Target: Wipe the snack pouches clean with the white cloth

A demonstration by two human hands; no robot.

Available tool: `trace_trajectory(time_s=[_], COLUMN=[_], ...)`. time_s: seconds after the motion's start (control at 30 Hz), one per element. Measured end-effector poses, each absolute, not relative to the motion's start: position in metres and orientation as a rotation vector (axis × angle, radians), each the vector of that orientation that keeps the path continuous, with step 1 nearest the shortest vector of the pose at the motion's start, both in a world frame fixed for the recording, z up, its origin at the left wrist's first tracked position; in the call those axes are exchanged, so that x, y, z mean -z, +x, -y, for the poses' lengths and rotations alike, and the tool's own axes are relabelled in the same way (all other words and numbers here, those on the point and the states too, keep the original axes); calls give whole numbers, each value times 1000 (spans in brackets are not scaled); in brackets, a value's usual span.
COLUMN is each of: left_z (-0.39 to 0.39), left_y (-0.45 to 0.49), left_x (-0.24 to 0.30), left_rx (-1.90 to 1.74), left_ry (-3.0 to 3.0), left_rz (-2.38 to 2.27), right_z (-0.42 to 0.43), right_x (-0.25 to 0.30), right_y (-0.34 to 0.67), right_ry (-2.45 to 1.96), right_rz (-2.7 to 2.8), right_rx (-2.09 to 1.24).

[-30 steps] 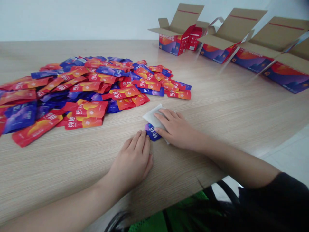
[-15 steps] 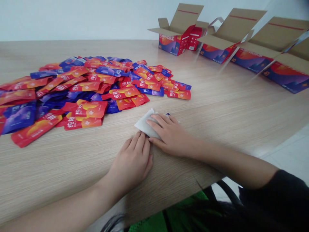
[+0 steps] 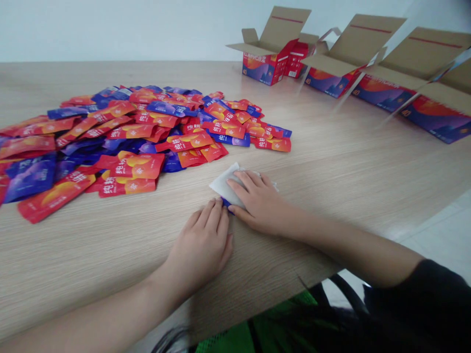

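My right hand [image 3: 260, 200] lies over a folded white tissue [image 3: 227, 182], its fingers pressing the tissue down on the table. A blue pouch [image 3: 227, 203] shows as a narrow strip under the tissue; most of it is covered. With fingers together and bent, my left hand [image 3: 204, 235] holds the near end of that pouch against the table, just left of the tissue. Beyond both hands spreads a heap of red and blue pouches [image 3: 140, 132], printed with orange shapes and white lettering.
Several open cardboard boxes [image 3: 261, 67] in red and blue stand along the back right, flaps raised. The pale wood table [image 3: 331, 162] has its near edge close below my hands. A wall rises behind the table.
My right hand has slid slightly right with the tissue, uncovering a strip of the blue pouch near my left fingertips. My left hand has hardly moved.
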State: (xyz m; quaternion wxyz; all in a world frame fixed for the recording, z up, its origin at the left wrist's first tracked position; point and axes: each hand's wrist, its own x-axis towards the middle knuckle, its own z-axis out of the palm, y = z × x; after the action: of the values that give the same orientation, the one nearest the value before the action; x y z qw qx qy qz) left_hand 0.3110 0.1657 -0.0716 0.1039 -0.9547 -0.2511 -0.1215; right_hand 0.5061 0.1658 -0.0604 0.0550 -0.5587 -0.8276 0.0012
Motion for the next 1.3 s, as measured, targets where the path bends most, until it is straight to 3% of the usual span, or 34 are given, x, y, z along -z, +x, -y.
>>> trace_trajectory(time_s=[0.43,0.8,1.07,1.3], left_z=[-165,-167,-166,-166], left_y=[310,311,310,311], left_x=[73,70,74,71], left_rx=[295,329,301,342], left_ry=[-2798,-2829,-2794,-2828], left_rz=[765,754,755,752], right_z=[-173,-162,-173,-162], right_x=[58,61,58,62], right_y=[524,506,522,503], right_ry=[-1872,-1620,-1875,-1671], right_rz=[2410,2534,2401,2518], right_rx=[-56,-42,-32,-2])
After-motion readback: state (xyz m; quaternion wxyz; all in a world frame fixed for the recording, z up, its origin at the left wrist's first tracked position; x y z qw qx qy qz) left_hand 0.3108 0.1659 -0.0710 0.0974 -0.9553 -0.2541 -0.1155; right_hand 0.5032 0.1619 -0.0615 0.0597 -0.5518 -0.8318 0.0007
